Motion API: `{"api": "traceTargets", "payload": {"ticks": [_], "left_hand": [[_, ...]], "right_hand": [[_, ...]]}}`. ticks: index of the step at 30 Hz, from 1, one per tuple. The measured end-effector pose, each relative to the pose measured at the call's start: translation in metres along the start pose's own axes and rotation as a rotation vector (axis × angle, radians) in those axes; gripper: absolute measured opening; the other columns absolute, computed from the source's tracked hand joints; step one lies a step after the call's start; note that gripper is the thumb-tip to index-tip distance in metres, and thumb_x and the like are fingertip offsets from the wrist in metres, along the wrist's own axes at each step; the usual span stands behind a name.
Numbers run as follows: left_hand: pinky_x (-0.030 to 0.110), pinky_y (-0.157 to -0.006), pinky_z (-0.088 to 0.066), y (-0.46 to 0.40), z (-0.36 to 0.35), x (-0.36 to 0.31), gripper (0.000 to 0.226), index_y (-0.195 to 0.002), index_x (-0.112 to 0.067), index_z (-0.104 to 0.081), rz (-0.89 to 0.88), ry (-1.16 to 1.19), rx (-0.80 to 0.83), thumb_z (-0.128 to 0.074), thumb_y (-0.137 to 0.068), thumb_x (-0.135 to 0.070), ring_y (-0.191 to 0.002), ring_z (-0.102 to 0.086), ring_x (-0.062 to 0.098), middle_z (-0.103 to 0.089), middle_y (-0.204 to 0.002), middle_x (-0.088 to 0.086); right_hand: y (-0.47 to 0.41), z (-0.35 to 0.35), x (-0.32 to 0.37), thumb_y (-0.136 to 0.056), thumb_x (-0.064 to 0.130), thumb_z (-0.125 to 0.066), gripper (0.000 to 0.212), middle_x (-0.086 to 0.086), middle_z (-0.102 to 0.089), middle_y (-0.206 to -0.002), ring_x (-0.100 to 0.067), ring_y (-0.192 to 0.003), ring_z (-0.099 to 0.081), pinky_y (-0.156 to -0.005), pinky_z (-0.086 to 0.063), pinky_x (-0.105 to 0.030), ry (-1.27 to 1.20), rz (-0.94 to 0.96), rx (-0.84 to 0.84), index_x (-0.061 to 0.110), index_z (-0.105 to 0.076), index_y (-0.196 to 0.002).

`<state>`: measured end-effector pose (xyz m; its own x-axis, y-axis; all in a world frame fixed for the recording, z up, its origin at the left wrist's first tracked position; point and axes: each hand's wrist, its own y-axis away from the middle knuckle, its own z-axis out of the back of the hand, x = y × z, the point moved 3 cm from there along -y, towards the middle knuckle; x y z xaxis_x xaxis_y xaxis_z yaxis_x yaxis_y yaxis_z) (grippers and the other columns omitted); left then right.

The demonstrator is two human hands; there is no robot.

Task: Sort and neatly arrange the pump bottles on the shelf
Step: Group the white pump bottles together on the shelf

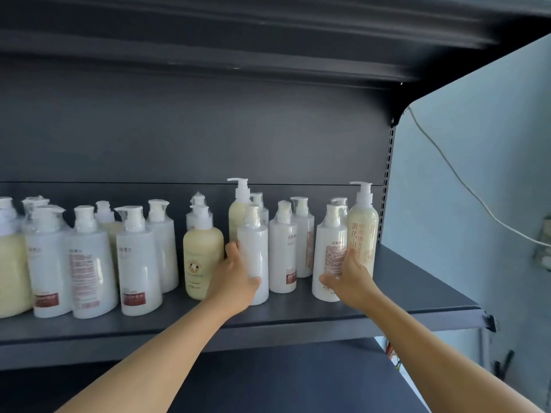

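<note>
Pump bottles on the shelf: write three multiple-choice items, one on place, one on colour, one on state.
1. Where does the tall cream bottle with orange characters stand?
A. right end of the row
B. left end
C. lower shelf

2. What colour is the bottle in the left hand?
A. black
B. white
C. blue

3. What is the right hand doing?
A. hanging idle
B. gripping a white bottle
C. resting flat on the shelf

Answers: 1 A, nothing stands beyond it; 2 B, its body is plain white; 3 B, its fingers wrap the bottle.
</note>
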<state>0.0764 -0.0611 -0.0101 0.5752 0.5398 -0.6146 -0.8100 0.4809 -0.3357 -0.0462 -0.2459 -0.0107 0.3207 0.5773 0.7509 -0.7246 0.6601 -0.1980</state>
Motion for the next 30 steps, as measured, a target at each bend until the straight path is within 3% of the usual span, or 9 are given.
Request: {"api": "traceTargets", "payload": {"ticks": [6,14,19,23,27,30], "left_hand": [[0.041,-0.078,-0.053,-0.008,-0.013,-0.005,0.06,-0.129,-0.011,-0.02,-0.026,-0.001,0.04,-0.061,-0.087,-0.021,-0.092,-0.059,0.027,-0.053,-0.116,0.009],[0.041,-0.084,-0.052,-0.019,-0.023,-0.013,0.059,-0.118,-0.017,-0.02,0.012,0.104,0.096,-0.067,-0.084,-0.024,-0.096,-0.055,0.021,-0.046,-0.117,0.0],[0.043,-0.088,-0.05,-0.022,-0.041,-0.027,0.059,-0.114,-0.018,-0.018,0.007,0.119,0.09,-0.068,-0.083,-0.027,-0.106,-0.054,0.022,-0.045,-0.123,-0.002],[0.035,-0.082,-0.047,-0.025,-0.051,-0.032,0.061,-0.122,-0.014,-0.023,0.021,0.115,0.1,-0.067,-0.083,-0.029,-0.11,-0.053,0.024,-0.046,-0.129,0.002],[0.028,-0.08,-0.04,-0.03,-0.053,-0.029,0.067,-0.131,-0.015,-0.021,0.024,0.162,0.203,-0.068,-0.083,-0.022,-0.104,-0.046,0.017,-0.044,-0.128,0.003],[0.027,-0.081,-0.041,-0.033,-0.054,-0.026,0.072,-0.132,-0.018,-0.018,0.019,0.161,0.242,-0.07,-0.081,-0.018,-0.107,-0.046,0.017,-0.043,-0.126,0.001]], "right_hand": [[-0.003,-0.002,-0.001,-0.086,0.023,-0.066,0.045,-0.006,-0.05,-0.122,-0.019,-0.101,-0.049,-0.081,-0.042,-0.029,0.033,0.041,-0.009,0.016,-0.029,-0.11],[-0.011,-0.006,-0.005,-0.087,0.023,-0.063,0.044,-0.008,-0.054,-0.122,-0.025,-0.109,-0.053,-0.092,-0.048,-0.04,0.048,0.06,-0.017,0.012,-0.033,-0.117],[-0.016,-0.006,-0.008,-0.087,0.033,-0.062,0.044,-0.008,-0.059,-0.11,-0.027,-0.096,-0.059,-0.079,-0.051,-0.04,0.177,0.077,-0.052,0.011,-0.034,-0.113],[-0.011,0.001,-0.005,-0.087,0.036,-0.062,0.043,-0.004,-0.059,-0.099,-0.023,-0.079,-0.053,-0.063,-0.042,-0.032,0.311,0.096,-0.141,0.013,-0.035,-0.11],[-0.002,0.006,-0.005,-0.087,0.031,-0.061,0.043,-0.002,-0.053,-0.11,-0.026,-0.088,-0.057,-0.062,-0.039,-0.031,0.365,0.231,-0.229,0.012,-0.032,-0.114],[-0.005,-0.004,-0.006,-0.087,0.022,-0.059,0.047,-0.004,-0.053,-0.11,-0.027,-0.082,-0.061,-0.057,-0.041,-0.03,0.394,0.269,-0.261,0.012,-0.027,-0.119]]}}
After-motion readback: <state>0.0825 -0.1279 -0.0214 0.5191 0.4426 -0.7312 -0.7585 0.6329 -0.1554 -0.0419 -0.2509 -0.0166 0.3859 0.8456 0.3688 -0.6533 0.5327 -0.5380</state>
